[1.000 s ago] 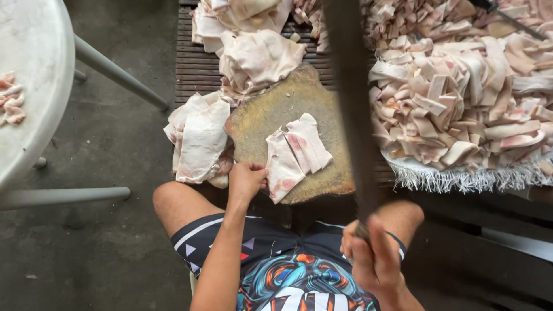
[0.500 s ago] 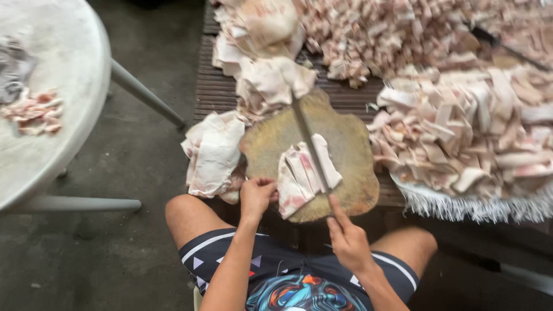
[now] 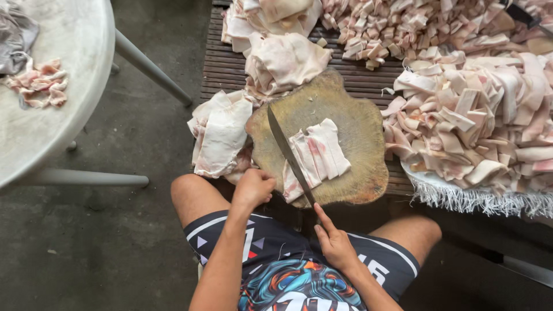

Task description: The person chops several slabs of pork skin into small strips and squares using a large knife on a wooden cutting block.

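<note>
A round, worn wooden chopping block (image 3: 345, 109) sits on a dark slatted platform (image 3: 222, 63) in front of my knees. On it lies a pale slab of pork skin and fat (image 3: 317, 152), sliced into strips. My right hand (image 3: 334, 245) grips the handle of a long knife (image 3: 288, 152), whose blade rests along the slab's left edge. At the block's near left rim, my left hand (image 3: 252, 187) is curled with its fingers closed, beside the slab and next to a pile of uncut slabs (image 3: 219, 135).
More uncut slabs (image 3: 282, 57) are heaped behind the block. A big mound of cut strips (image 3: 484, 109) fills the right on a white fringed sack (image 3: 478, 196). A round grey table (image 3: 63, 98) with scraps (image 3: 40, 86) stands left on concrete floor.
The knife came down from held high in front of the camera to the left edge of the slab. My left hand stayed at the block's near rim.
</note>
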